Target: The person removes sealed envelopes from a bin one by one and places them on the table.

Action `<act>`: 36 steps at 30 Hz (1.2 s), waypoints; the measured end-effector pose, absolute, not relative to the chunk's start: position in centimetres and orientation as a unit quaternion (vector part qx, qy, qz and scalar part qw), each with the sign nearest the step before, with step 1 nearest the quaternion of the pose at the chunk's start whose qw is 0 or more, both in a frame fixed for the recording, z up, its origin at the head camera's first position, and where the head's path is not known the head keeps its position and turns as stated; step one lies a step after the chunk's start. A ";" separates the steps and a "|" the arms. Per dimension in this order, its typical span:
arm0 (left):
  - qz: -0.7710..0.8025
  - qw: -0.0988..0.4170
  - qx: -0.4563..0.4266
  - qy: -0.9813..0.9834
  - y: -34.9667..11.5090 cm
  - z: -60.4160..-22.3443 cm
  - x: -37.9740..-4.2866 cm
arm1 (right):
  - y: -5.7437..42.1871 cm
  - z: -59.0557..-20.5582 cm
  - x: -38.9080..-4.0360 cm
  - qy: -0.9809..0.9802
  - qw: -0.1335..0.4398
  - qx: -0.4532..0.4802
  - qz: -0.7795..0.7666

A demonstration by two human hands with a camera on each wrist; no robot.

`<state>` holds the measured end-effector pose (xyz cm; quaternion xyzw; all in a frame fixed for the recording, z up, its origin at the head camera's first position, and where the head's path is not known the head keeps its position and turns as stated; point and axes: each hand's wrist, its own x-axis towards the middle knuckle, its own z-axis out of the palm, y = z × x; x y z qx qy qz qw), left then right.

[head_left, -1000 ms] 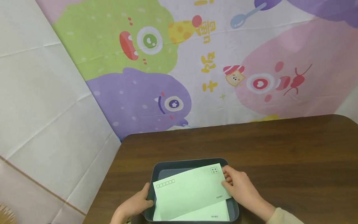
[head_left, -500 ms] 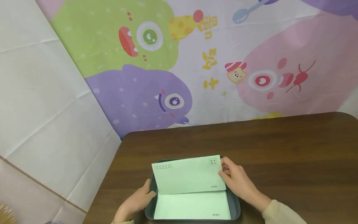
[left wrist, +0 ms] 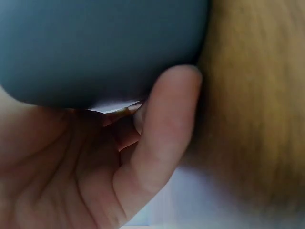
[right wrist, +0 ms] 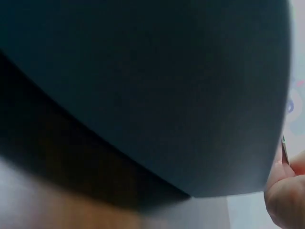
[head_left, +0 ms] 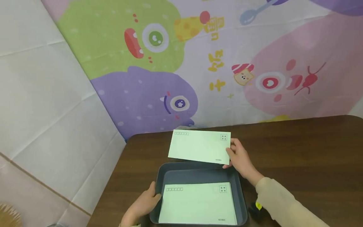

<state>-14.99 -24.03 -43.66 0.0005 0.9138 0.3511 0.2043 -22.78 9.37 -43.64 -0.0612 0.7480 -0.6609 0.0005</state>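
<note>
The right hand (head_left: 239, 157) pinches a pale green envelope (head_left: 199, 146) by its right end; the left hand (head_left: 143, 201) rests against a dark tray's (head_left: 198, 175) outer side. Nearer than the right hand, more envelopes (head_left: 197, 205) (apparently stacked) lie in the tray. A one-ended pinch could let the paper sag and catch the far rim. Right of that hand, the desk (head_left: 306, 151) leaves room; beyond, a printed backdrop (head_left: 215, 110) limits reach.
</note>
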 end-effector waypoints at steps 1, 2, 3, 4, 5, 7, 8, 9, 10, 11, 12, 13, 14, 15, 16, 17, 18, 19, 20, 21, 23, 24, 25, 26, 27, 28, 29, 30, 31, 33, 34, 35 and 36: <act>0.351 0.203 0.002 0.914 -24.0 -43.7 -15.0 | 9.4 -43.7 -23.3 0.746 0.002 -0.057 -0.664; 0.350 0.203 0.004 0.915 -24.0 -43.7 -15.0 | 9.5 -43.8 -23.9 0.744 0.003 -0.053 -0.666; 0.349 0.203 0.003 0.915 -24.1 -43.8 -15.0 | 9.6 -43.9 -24.4 0.743 0.006 -0.049 -0.667; 0.349 0.203 0.003 0.915 -24.1 -43.8 -15.0 | 9.6 -44.0 -24.9 0.742 0.010 -0.044 -0.669; 0.348 0.204 0.002 0.915 -24.1 -43.8 -15.0 | 9.7 -44.1 -25.4 0.741 0.016 -0.039 -0.670; 0.348 0.205 -0.004 0.915 -24.2 -43.8 -15.0 | 9.9 -44.3 -26.3 0.738 0.033 -0.028 -0.674; 0.348 0.206 -0.007 0.915 -24.2 -43.8 -15.0 | 10.0 -44.4 -26.7 0.736 0.043 -0.025 -0.675; 0.348 0.207 -0.009 0.914 -24.2 -43.8 -15.0 | 10.1 -44.5 -27.0 0.735 0.054 -0.021 -0.675; 0.349 0.208 -0.009 0.914 -24.3 -43.8 -15.0 | 10.2 -44.6 -27.3 0.734 0.064 -0.018 -0.676; 0.348 0.207 -0.009 0.914 -24.3 -43.8 -15.0 | 10.3 -44.6 -27.6 0.734 0.073 -0.015 -0.675; 0.348 0.207 -0.008 0.914 -24.3 -43.8 -15.0 | 10.4 -44.6 -27.8 0.732 0.082 -0.011 -0.676; 0.347 0.207 -0.005 0.915 -24.3 -43.9 -15.0 | 10.5 -44.6 -28.0 0.731 0.091 -0.008 -0.677; 0.347 0.207 -0.003 0.915 -24.3 -43.8 -15.0 | 10.6 -44.6 -28.2 0.730 0.099 -0.005 -0.677; 0.347 0.207 -0.001 0.915 -24.3 -43.8 -15.0 | 10.7 -44.6 -28.4 0.729 0.107 -0.003 -0.676; 0.345 0.206 0.002 0.916 -24.3 -43.8 -15.0 | 10.8 -44.5 -28.6 0.729 0.114 0.000 -0.675; 0.343 0.205 0.005 0.917 -24.3 -43.8 -15.0 | 10.9 -44.5 -28.7 0.727 0.122 0.003 -0.675; 0.343 0.205 0.007 0.917 -24.3 -43.7 -15.0 | 10.9 -44.4 -28.9 0.725 0.130 0.008 -0.676; 0.342 0.204 0.008 0.917 -24.2 -43.7 -15.0 | 11.0 -44.3 -29.0 0.722 0.136 0.013 -0.678; 0.341 0.203 0.009 0.918 -24.2 -43.7 -15.0 | 11.1 -44.3 -29.2 0.719 0.142 0.017 -0.680; 0.340 0.201 0.010 0.919 -24.2 -43.7 -15.0 | 11.2 -44.4 -29.4 0.717 0.147 0.022 -0.681; 0.338 0.198 0.012 0.920 -24.2 -43.6 -15.0 | 11.3 -44.4 -29.7 0.713 0.154 0.033 -0.683; 0.338 0.197 0.013 0.920 -24.2 -43.6 -15.0 | 11.3 -44.5 -29.9 0.712 0.155 0.040 -0.683; 0.338 0.197 0.013 0.920 -24.2 -43.6 -15.0 | 11.3 -44.6 -30.0 0.712 0.157 0.043 -0.683; 0.338 0.196 0.014 0.921 -24.2 -43.6 -15.0 | 11.3 -44.7 -30.1 0.714 0.158 0.045 -0.680; 0.337 0.196 0.014 0.921 -24.2 -43.6 -15.0 | 11.3 -44.7 -30.2 0.716 0.158 0.047 -0.679; 0.337 0.196 0.013 0.921 -24.2 -43.6 -15.0 | 11.3 -44.8 -30.3 0.716 0.157 0.049 -0.678; 0.337 0.197 0.013 0.921 -24.2 -43.6 -15.0 | 11.3 -44.9 -30.4 0.717 0.157 0.050 -0.677; 0.337 0.196 0.015 0.921 -24.3 -43.6 -15.0 | 11.3 -45.0 -30.5 0.720 0.156 0.050 -0.675; 0.337 0.196 0.016 0.921 -24.3 -43.6 -15.0 | 11.3 -45.0 -30.5 0.722 0.157 0.046 -0.672; 0.338 0.196 0.021 0.920 -24.3 -43.6 -15.0 | 11.3 -45.1 -30.6 0.729 0.158 0.043 -0.664; 0.339 0.197 0.022 0.920 -24.4 -43.6 -15.0 | 11.3 -45.0 -30.6 0.736 0.155 0.040 -0.658; 0.340 0.198 0.023 0.919 -24.4 -43.7 -15.0 | 11.2 -45.0 -30.6 0.745 0.153 0.036 -0.649; 0.341 0.198 0.022 0.919 -24.5 -43.7 -15.0 | 11.2 -44.9 -30.6 0.752 0.148 0.032 -0.642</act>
